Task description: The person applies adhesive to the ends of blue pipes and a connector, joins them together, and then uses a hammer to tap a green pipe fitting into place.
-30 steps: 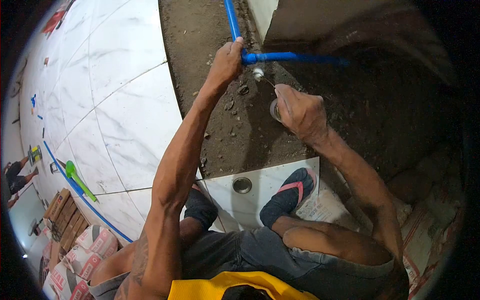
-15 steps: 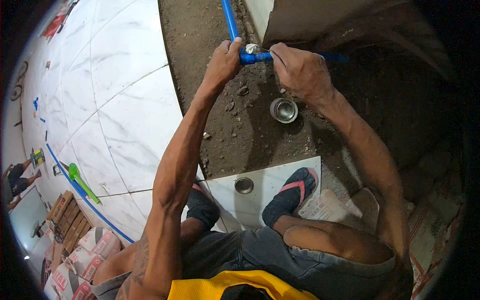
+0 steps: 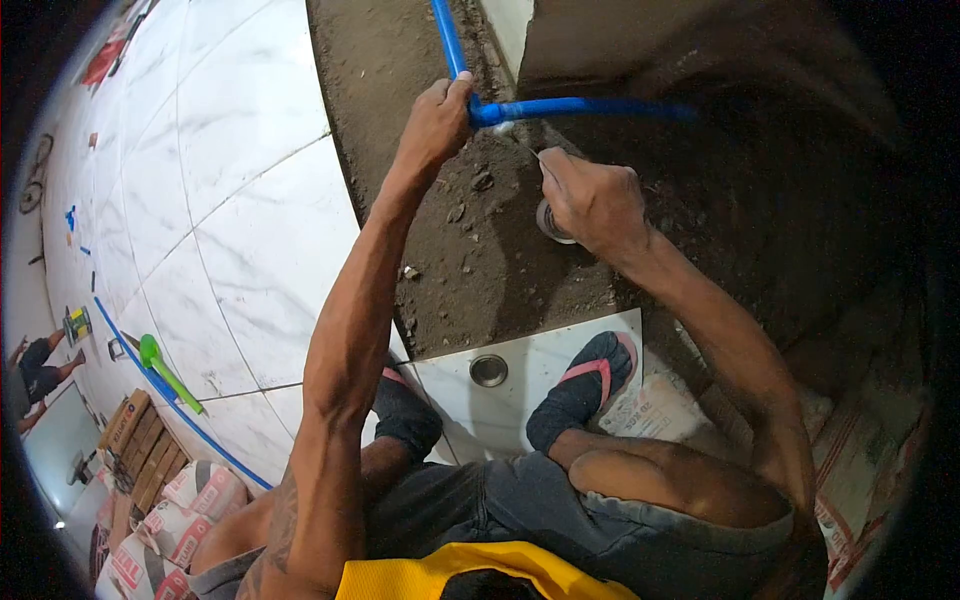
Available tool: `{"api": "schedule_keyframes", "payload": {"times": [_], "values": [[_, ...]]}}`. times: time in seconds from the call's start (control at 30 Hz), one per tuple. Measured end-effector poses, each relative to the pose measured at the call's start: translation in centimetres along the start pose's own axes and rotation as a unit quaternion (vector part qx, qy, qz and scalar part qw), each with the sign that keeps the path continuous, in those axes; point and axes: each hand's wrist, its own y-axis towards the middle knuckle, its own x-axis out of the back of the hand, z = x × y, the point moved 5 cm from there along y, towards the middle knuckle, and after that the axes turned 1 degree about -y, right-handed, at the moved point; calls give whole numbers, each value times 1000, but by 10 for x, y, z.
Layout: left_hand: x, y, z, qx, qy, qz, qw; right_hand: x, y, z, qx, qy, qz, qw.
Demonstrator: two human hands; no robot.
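A blue pipe (image 3: pixel 580 105) with a fitting at its left end runs above the dirt (image 3: pixel 480 260), and another blue length goes up from that joint. My left hand (image 3: pixel 438 120) is closed around the pipe at the joint. Below the pipe, my right hand (image 3: pixel 598 200) pinches a thin wire-like stem, whose pale tip (image 3: pixel 503 128) shows just under the fitting. An open can (image 3: pixel 552 222) stands on the dirt, partly hidden by my right hand. Between my feet a round metal lid (image 3: pixel 489 371) lies on a white tile.
White floor tiles (image 3: pixel 255 230) spread to the left, with a green tool (image 3: pixel 165 370) and a long blue pipe (image 3: pixel 215 442) on them. Printed sacks (image 3: pixel 190 510) and a wooden crate (image 3: pixel 150 445) are at the lower left. Another person (image 3: pixel 40 365) is at the far left edge.
My right hand has moved down from the pipe, over part of the can. The pale tip has gone from above the pipe to below it. My left hand and the joint have shifted slightly left.
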Motion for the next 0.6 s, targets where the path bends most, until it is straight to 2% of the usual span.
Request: {"api": "schedule_keyframes", "payload": {"times": [0.3,0.5,0.6], "values": [[1,0,-4,1,10,6,1000,-10,16,-11,-28,-3,20,999],[1,0,-1,-9,14,1,1000,29,15,3,-3,0,-32,999],[-2,-1,0,13,-3,7,1000,33,27,-2,4,-2,-3,1000]]}}
